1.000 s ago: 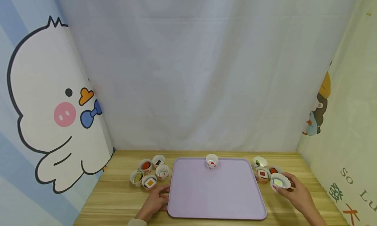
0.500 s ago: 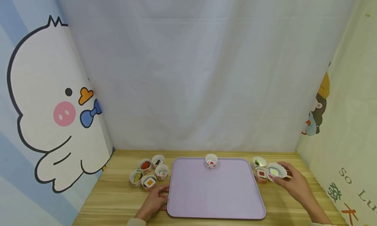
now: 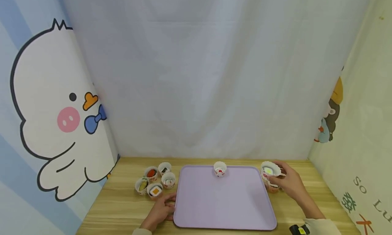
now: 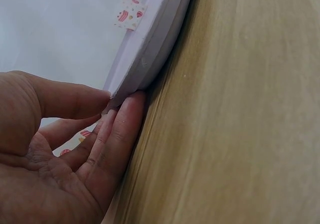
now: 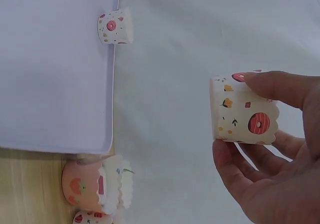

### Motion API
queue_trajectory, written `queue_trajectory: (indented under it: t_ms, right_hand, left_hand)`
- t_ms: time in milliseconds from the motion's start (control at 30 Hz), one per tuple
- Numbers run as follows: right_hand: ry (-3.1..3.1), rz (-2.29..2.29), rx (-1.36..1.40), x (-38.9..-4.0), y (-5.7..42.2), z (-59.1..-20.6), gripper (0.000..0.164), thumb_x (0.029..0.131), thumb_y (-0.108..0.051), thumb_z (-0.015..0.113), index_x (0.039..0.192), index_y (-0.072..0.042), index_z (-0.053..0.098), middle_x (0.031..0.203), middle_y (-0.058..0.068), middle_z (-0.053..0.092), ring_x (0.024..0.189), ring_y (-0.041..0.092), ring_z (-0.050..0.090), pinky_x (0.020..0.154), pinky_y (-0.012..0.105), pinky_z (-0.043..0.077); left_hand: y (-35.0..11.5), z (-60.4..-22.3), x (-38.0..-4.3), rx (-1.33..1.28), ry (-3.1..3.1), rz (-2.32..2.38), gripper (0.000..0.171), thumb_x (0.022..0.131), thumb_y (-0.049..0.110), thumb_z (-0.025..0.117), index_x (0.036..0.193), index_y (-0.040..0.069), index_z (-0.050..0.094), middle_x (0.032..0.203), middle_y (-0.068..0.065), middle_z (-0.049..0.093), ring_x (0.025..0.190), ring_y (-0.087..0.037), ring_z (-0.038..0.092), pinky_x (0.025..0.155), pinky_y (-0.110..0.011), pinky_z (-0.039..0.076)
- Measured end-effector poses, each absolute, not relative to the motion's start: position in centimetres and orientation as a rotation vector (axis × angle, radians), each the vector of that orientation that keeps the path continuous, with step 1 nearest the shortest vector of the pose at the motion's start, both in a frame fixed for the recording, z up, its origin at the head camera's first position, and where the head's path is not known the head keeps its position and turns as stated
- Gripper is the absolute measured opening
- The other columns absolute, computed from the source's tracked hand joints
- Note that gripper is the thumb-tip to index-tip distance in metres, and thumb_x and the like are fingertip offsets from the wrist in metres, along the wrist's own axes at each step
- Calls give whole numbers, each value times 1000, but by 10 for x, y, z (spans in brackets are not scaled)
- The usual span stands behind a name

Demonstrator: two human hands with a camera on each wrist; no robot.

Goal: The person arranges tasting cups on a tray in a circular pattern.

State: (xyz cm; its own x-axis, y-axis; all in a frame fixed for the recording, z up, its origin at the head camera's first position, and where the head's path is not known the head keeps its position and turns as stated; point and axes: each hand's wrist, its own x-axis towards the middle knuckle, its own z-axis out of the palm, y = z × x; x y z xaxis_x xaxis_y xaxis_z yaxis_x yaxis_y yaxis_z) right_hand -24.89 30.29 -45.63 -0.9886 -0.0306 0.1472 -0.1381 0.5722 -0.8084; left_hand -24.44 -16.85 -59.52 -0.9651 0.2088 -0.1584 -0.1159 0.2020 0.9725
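My right hand [image 3: 289, 182] grips a white paper baking cup [image 3: 265, 175] with a doughnut print, raised above the table right of the tray; a white and yellow-green piece lies inside. In the right wrist view, the thumb presses one side of this cup and fingers support the other. At the left, my left hand [image 3: 160, 209] holds the edge of a lilac tray [image 3: 225, 204], thumb on the rim [image 4: 114, 91] and fingers beneath. Another printed paper cup [image 3: 219, 172] stands at the tray's back edge, with something red inside.
Several filled paper cups cluster left of the tray, among them one with an orange-topped piece [image 3: 155, 191]. A pink cup [image 5: 82, 186] and other cups stand right of the tray, partly hidden in the head view. A white curtain [image 3: 196, 92] hangs behind the wooden table [image 3: 116, 211].
My right hand has carried the paper cup up, back and left, over the other right-hand cups. My left hand stays at the tray's edge.
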Motion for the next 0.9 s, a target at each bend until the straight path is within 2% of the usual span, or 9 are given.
queue_trajectory:
  t_ms: [133, 333, 500, 700, 900]
  right_hand:
    - [-2696, 1347, 162, -264, 286, -459, 63, 85, -17, 76, 140, -6, 47, 126, 26, 58, 98, 26, 63, 65, 25, 54]
    - [-2671, 1433, 188, -279, 266, -471, 65, 83, -10, 76, 140, -1, 46, 126, 28, 56, 99, 32, 65, 72, 24, 55]
    - [-2659, 1460, 150, -291, 254, -483, 65, 82, -8, 76, 140, -2, 47, 128, 29, 57, 103, 36, 65, 75, 30, 57]
    - [-2694, 1382, 133, -304, 242, -500, 65, 81, -7, 74, 140, -2, 47, 128, 27, 58, 101, 35, 65, 75, 34, 55]
    - [-2752, 1328, 88, -313, 227, -511, 67, 80, -11, 75, 140, -3, 48, 134, 24, 56, 112, 41, 60, 82, 44, 56]
  left_hand:
    - [-170, -596, -246, 92, 2228, 1836, 62, 81, -9, 56, 141, -8, 44, 125, -26, 52, 85, -16, 58, 60, -39, 59]
    - [-168, -595, -244, 94, 2232, 1832, 61, 81, -8, 56, 141, -7, 45, 124, -26, 54, 84, -16, 58, 58, -39, 59]
    - [-167, -595, -244, 87, 2236, 1820, 61, 82, -8, 56, 142, -7, 44, 124, -26, 54, 84, -16, 59, 59, -39, 59]
    - [-167, -594, -245, 97, 2235, 1820, 62, 81, -8, 57, 141, -7, 45, 124, -26, 55, 83, -15, 59, 59, -39, 59]
    - [-168, -593, -244, 101, 2230, 1825, 62, 79, -9, 57, 140, -7, 46, 123, -25, 55, 82, -15, 59, 59, -39, 59]
